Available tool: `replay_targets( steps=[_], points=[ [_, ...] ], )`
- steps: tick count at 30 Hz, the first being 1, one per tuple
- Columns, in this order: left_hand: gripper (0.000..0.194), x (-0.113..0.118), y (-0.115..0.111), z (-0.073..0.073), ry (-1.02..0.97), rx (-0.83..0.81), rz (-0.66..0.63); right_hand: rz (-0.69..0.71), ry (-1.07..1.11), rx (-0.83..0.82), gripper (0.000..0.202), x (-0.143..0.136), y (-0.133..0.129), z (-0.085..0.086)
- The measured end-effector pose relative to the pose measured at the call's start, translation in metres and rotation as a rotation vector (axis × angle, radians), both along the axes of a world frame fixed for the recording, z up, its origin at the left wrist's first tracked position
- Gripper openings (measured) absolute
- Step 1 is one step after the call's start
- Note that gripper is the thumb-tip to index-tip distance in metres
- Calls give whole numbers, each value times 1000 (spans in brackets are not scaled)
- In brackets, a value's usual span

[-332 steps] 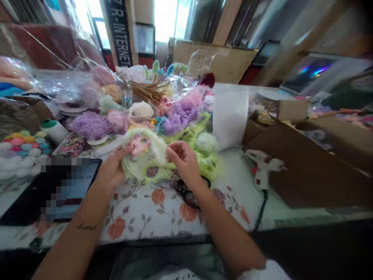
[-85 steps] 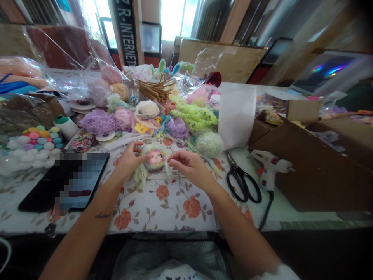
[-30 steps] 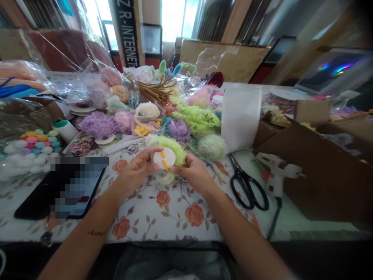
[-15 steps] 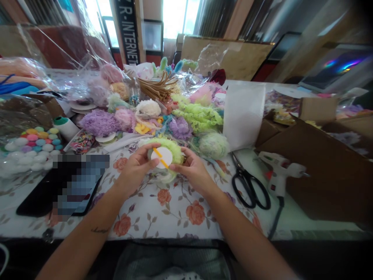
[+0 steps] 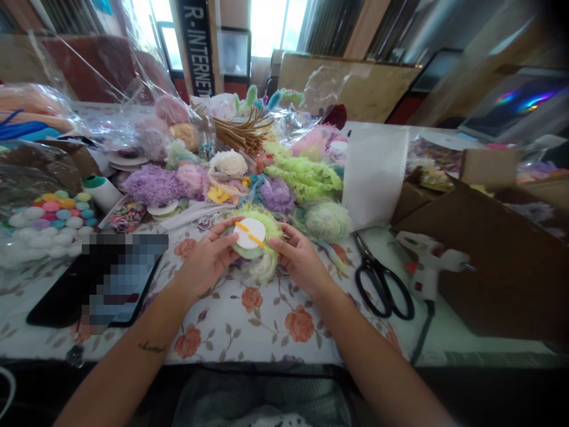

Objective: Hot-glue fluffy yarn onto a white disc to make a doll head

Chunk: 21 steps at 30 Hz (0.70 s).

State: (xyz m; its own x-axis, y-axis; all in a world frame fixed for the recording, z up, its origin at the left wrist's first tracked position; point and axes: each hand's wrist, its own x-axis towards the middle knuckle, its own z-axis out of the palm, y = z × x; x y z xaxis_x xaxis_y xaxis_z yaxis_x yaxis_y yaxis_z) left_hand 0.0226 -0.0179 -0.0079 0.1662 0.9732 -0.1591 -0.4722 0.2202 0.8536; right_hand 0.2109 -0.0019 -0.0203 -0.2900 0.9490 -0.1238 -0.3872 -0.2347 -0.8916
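Over the flowered tablecloth, a white round disc (image 5: pixel 247 241) is held between both hands. Two short yellow strips (image 5: pixel 255 240) lie across its face, and light green frilly trim (image 5: pixel 262 212) fringes its far and right sides. Wispy pale green strands (image 5: pixel 265 268) hang below it. My left hand (image 5: pixel 213 252) is closed on the disc's left edge, thumb on the near face and fingers at the rim. At the right, my right hand (image 5: pixel 297 255) grips the frilled edge with thumb and fingers. The disc's underside is hidden.
Behind stands a heap of lilac yarn (image 5: pixel 151 184), lime frilly trim (image 5: pixel 306 175) and a pale green ball (image 5: pixel 328 220). Black-handled scissors (image 5: pixel 376 290), a glue gun (image 5: pixel 429 264) and a cardboard box (image 5: pixel 498 267) are right. Left are phones (image 5: pixel 57 296) and bagged pompoms (image 5: pixel 57 213).
The disc has turned slightly in my hands and shows more of its white face. Its yellow strips now lie at a flatter slant. My right thumb has shifted up and right along the edge.
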Motion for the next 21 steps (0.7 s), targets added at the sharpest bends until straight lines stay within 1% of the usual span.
replay_targets(
  steps=[4, 8, 10, 12, 15, 21],
  points=[
    [31, 1, 1, 1, -5, -73, 39, -3, 34, -58, 43, 0, 2, 0],
    [30, 0, 1, -2, -12, -80, 31, 4, 36, -85, 41, 0, 2, 0],
    [36, 0, 1, -4, 10, -55, 13, -1, 37, -84, 41, 0, 2, 0],
    [48, 1, 0, -5, 71, -3, 6, -6, 39, -70, 43, -1, 1, -1],
    [64, 4, -2, -5, 170, 86, 35, 1, 35, -25, 47, -3, -1, -1],
    [71, 6, -3, -4, 223, 182, 63, 9, 11, 62, 64, -5, -3, 1]
  ],
)
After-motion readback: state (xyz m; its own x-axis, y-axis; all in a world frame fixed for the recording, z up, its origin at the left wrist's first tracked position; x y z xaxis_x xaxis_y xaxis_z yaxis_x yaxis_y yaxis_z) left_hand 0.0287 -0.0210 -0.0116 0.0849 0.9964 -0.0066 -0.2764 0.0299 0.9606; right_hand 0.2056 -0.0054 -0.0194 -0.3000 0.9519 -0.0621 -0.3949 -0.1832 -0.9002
